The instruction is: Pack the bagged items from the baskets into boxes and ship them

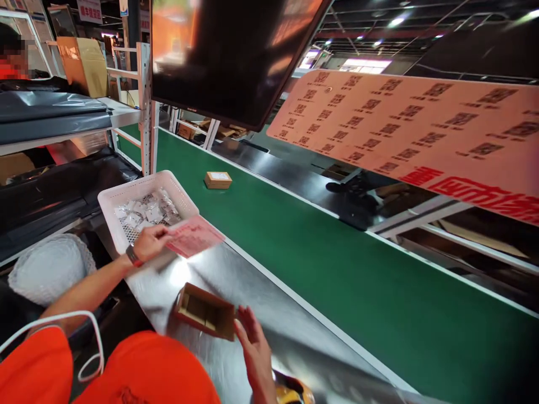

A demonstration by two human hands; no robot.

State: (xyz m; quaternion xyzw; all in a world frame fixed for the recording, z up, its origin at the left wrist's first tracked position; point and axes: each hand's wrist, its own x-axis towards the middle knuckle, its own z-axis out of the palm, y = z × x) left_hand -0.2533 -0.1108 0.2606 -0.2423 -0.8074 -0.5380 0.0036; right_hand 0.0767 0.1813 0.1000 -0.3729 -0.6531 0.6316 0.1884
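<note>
My left hand [150, 242] reaches out to the white basket [110, 197] and pinches the near edge of a pink printed slip [194, 235] that lies across the basket's front corner. Clear plastic packets [147, 213] fill that basket. My right hand [252, 348] rests against the right end of a small open cardboard box [205, 311], which lies on the metal worktop [252, 297] close to my body. The box's inside looks empty. A dark band sits on my left wrist.
A green conveyor belt [337, 264] runs along the right of the worktop, with a small sealed carton [218, 179] on it further up. A dark monitor [231, 56] and a pink code sheet [421, 123] hang overhead. A bubble-wrap roll [50, 266] sits left; another person is far left.
</note>
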